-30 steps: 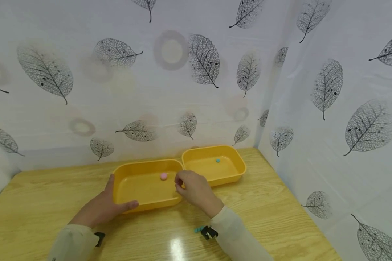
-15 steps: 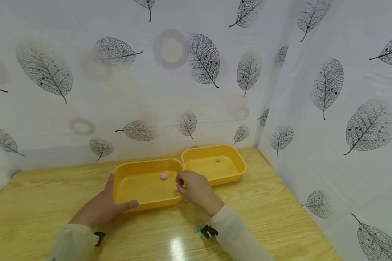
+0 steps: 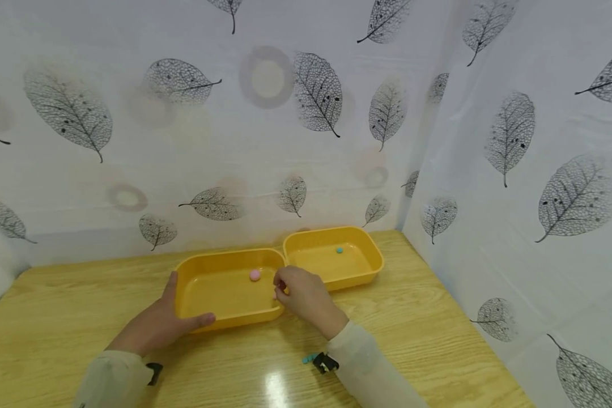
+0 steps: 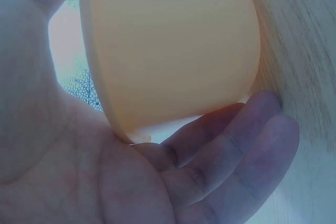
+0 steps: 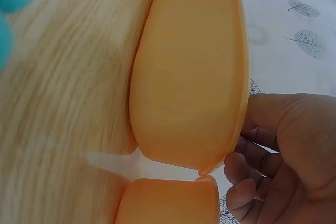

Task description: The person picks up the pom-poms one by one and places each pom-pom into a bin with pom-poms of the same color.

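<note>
In the head view, my left hand (image 3: 158, 323) grips the left end of a yellow tray (image 3: 229, 322), its thumb lying at the front rim. The left wrist view shows the fingers bent about the tray's end wall (image 4: 173, 51). A pink ball (image 3: 255, 275) lies in this tray. Over its right front corner, my right hand (image 3: 306, 297) has its fingertips together inside the rim. A small pink piece (image 3: 275, 295) shows between thumb and forefinger, too small to make out fully. The right wrist view has the other fingers curled beside the rim (image 5: 242, 77).
A second yellow tray (image 3: 357, 279) adjoins the first at the right, with a small blue ball (image 3: 339, 250) in it. Blue pieces (image 3: 309, 358) lie on the wooden table (image 3: 224, 368) near my right cuff. Leaf-patterned white sheets (image 3: 265, 141) stand behind and to the right.
Both hands and trays stay practically in place. My right fingertips have shifted very slightly, and the pink piece at them shows more than a second ago.
</note>
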The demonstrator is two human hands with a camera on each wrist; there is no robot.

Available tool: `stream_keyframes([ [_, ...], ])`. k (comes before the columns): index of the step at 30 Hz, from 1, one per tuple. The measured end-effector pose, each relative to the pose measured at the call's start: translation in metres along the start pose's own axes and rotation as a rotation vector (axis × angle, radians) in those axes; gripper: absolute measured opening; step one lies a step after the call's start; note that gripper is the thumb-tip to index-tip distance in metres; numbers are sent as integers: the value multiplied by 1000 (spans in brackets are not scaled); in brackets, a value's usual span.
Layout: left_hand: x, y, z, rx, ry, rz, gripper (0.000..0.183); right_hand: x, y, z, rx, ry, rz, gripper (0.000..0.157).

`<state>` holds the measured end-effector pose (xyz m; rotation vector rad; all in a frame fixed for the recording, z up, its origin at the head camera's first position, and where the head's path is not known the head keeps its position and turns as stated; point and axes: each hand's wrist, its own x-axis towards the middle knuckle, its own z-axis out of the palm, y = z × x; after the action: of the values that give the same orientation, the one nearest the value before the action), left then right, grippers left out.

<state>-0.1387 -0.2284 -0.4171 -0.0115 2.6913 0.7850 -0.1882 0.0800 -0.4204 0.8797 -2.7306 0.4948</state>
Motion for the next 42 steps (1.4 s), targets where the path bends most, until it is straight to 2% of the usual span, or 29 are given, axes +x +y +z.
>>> stream_keyframes([
  [6, 0, -1, 0, -2, -8, 2, 140, 0, 1, 3, 10, 10, -3, 7],
  [13, 0, -3, 1, -1, -2, 4, 141, 4, 4, 7, -53, 97, -68, 7],
  [19, 1, -4, 1, 7, 2, 2, 140, 7, 5, 12, -120, 139, -81, 10],
  [26, 2, -4, 0, 6, -10, 12, 139, 10, 6, 15, -137, 102, -26, 4],
  [42, 3, -3, 0, 0, -7, 4, 140, 10, 4, 11, -71, 57, 24, 14],
])
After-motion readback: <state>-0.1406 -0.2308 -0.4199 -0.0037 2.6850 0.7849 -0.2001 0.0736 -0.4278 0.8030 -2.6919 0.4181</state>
